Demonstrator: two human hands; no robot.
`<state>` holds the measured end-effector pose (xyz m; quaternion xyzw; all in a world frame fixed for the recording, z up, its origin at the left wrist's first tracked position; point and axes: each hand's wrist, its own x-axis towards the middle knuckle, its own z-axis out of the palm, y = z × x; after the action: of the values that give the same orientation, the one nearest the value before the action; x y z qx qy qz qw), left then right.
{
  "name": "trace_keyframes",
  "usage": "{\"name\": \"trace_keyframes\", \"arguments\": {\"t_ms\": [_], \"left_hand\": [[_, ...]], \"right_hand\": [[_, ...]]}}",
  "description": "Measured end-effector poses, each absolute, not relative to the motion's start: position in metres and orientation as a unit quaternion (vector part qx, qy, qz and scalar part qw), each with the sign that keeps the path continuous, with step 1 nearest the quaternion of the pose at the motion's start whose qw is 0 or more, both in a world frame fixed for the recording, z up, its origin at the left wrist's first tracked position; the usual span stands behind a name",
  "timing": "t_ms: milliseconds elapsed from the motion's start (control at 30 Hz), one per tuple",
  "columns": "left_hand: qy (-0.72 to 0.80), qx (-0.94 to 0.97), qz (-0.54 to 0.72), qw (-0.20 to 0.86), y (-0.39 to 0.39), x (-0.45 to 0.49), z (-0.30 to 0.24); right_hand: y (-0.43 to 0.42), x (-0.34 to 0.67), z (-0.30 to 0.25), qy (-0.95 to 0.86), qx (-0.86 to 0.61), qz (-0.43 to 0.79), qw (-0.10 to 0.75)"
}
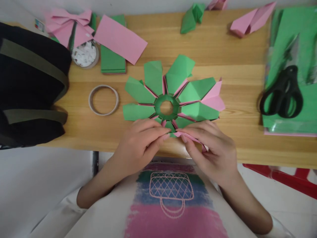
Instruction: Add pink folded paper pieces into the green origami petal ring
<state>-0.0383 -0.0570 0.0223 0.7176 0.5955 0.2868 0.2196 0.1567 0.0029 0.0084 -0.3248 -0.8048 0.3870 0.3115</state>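
A folded paper flower [188,93] lies on the table, with green petals, pink folds between them and a hole at its centre. My left hand [141,145] pinches the flower's near edge, where a bit of green paper shows at the fingertips. My right hand [214,148] holds a narrow pink folded paper piece [192,136] between thumb and fingers, its tip meeting the left fingertips. Both hands cover the near petals. On the flower's right side, a pink folded piece [215,98] sticks out beyond the green petals.
Left of the flower lies a tape roll [90,100], with a cup of white scraps [85,54], stacked green paper [112,61], a pink sheet [121,39] and a pink paper bow [71,24] behind. A black bag [29,82] stands far left; black scissors [282,92] lie on green sheets [294,23] at right.
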Motion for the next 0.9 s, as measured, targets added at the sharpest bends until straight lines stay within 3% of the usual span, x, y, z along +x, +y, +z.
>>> {"name": "trace_keyframes", "arguments": {"t_ms": [900], "left_hand": [[0.602, 0.712, 0.280, 0.229, -0.0579, -0.0371, 0.0252]], "right_hand": [[0.0039, 0.1575, 0.0112, -0.808, -0.333, 0.381, 0.303]]}}
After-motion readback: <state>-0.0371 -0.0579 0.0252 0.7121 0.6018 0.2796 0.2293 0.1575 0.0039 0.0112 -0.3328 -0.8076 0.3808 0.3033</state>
